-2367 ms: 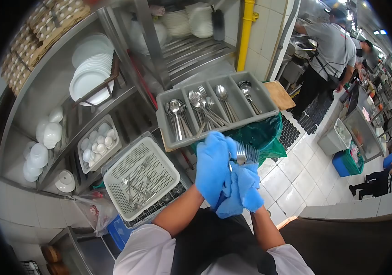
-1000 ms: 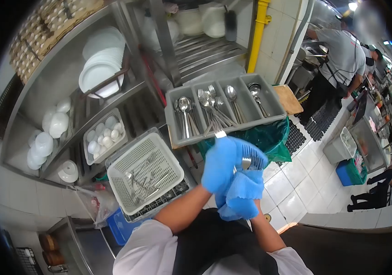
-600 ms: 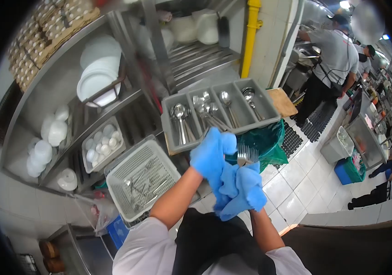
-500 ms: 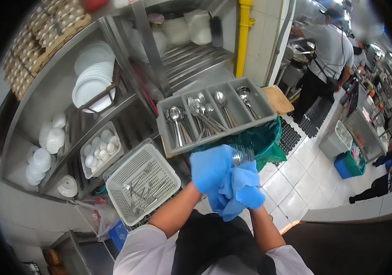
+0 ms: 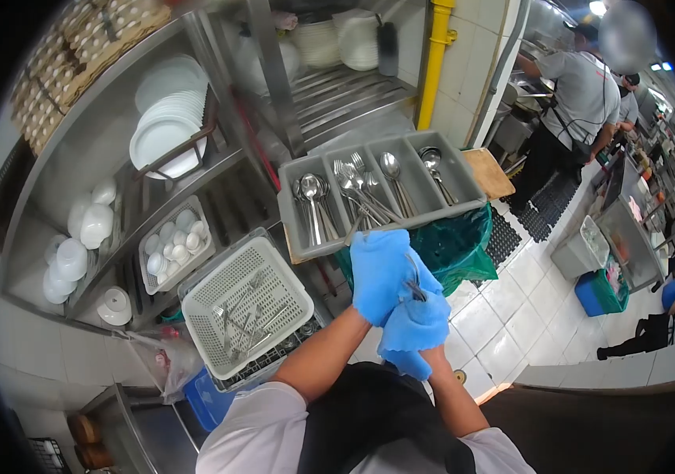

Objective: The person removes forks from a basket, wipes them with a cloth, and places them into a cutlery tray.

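Blue gloves or cloth cover both hands in front of my dark apron. My left hand [image 5: 379, 272] is closed around part of the blue cloth, just below the grey cutlery tray [image 5: 298, 245]. Against it, my right hand [image 5: 419, 324] is closed on a bunch of forks [image 5: 414, 286] wrapped in the cloth; their tines are seen edge-on. The tray's compartments contain spoons [image 5: 311, 189], forks [image 5: 359, 180] and more spoons. At the left, a white perforated basket [image 5: 195, 316] holds scattered forks and other cutlery.
White plates [image 5: 165, 138], bowls [image 5: 71, 261] and a small bin of cups [image 5: 152, 280] stand on metal shelves at the left. A green bag [image 5: 460, 245] hangs beside the tray, near a wooden board [image 5: 489, 174]. Several people are at the right, one standing [image 5: 582, 95].
My hands have drawn closer together and turned, so the fork tines that were fanned upward now show edge-on. The view has shifted slightly.
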`<control>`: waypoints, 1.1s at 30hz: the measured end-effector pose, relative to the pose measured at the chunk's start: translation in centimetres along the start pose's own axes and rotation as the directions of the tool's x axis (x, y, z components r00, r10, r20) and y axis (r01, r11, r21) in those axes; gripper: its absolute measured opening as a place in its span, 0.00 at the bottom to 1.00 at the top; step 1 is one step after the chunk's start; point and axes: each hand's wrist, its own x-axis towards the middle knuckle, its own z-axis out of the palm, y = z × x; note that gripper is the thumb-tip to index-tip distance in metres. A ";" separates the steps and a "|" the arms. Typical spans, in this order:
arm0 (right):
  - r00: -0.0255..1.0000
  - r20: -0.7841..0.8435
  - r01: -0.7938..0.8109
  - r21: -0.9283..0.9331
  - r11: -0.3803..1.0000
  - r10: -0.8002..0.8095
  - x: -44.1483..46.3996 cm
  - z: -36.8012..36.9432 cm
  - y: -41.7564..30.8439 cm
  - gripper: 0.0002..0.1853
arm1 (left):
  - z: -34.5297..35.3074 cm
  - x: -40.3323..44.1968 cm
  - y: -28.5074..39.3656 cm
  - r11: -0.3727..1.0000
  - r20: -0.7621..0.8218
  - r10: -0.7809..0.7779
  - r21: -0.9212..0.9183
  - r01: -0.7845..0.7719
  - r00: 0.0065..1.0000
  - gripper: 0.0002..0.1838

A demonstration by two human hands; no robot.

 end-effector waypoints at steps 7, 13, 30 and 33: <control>0.995 0.077 -0.033 -0.275 0.961 0.057 -1.6 -1.3 -2.3 0.16 | -2.2 1.9 4.2 0.959 -0.125 0.003 0.280 0.032 0.992 0.02; 0.992 0.105 -0.038 -0.292 0.956 0.071 1.1 -0.7 -2.1 0.16 | -1.1 -1.5 -1.5 0.293 0.477 0.565 0.647 -0.704 0.674 0.02; 0.925 0.262 0.347 -0.280 0.895 -0.276 -0.7 -1.0 -0.9 0.03 | -1.5 -3.5 2.0 0.994 0.249 -0.083 0.090 0.062 0.965 0.15; 0.900 0.245 0.428 -0.340 0.838 -0.360 0.6 -0.7 0.9 0.05 | -0.5 -5.1 3.4 0.940 0.246 -0.011 0.334 -0.074 0.969 0.18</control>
